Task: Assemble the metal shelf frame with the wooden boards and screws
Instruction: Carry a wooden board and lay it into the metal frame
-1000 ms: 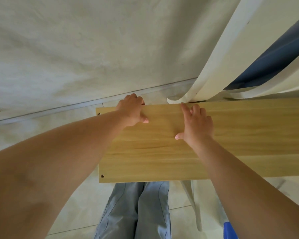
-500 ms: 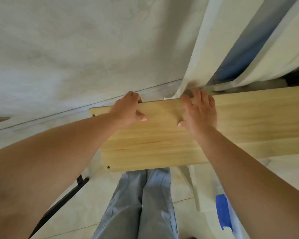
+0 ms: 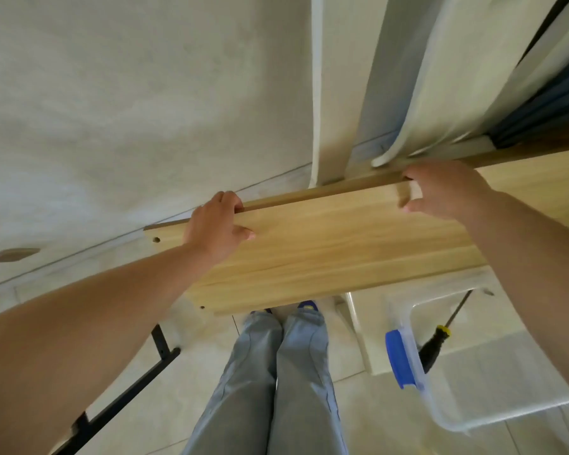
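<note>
A long light wooden board (image 3: 335, 251) with screw holes at its left end is held up in front of me, tilted, its right part running out of view. My left hand (image 3: 216, 228) grips the far edge near the left end, fingers curled over it and thumb on the top face. My right hand (image 3: 447, 190) grips the same far edge further right. A black metal frame piece (image 3: 125, 392) lies on the floor at lower left. A screwdriver (image 3: 440, 336) with a black and yellow handle lies at the right.
A clear plastic box with a blue lid (image 3: 404, 359) sits on a white stool (image 3: 493, 389) beside the screwdriver. White curtains (image 3: 408, 77) hang behind the board by the wall (image 3: 128, 93). My legs in grey trousers (image 3: 276, 382) stand on the tiled floor.
The board has risen and swung away from my body, tilting more. My right hand slid further right along the far edge. The metal frame and stool have come into view.
</note>
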